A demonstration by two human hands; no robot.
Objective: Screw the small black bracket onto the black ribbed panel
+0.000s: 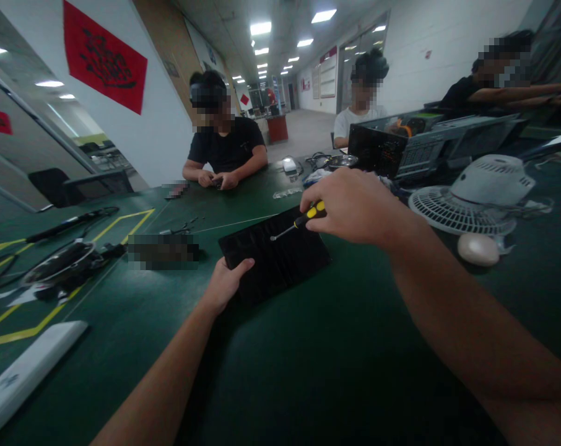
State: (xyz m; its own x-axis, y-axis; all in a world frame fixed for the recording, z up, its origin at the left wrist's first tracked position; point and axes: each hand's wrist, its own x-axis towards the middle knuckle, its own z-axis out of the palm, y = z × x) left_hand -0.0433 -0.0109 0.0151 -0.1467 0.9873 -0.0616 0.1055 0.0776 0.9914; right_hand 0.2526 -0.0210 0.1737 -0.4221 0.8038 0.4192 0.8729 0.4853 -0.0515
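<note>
A flat black rectangular panel with faint ridges lies tilted above or on the green table in front of me; I cannot tell whether it touches the table. My left hand grips its left edge, thumb on top and fingers hidden beneath. Over its upper right part, my right hand is closed around the black-and-yellow handle of a screwdriver. The metal shaft points down to the left, and its small rounded tip is over the panel's face. Whether the tip touches the panel is unclear.
On the green table, a white fan part and a pale rounded piece lie at right. Computer cases stand behind. Cables and a dark coil lie left, near a white long box. Several people sit around.
</note>
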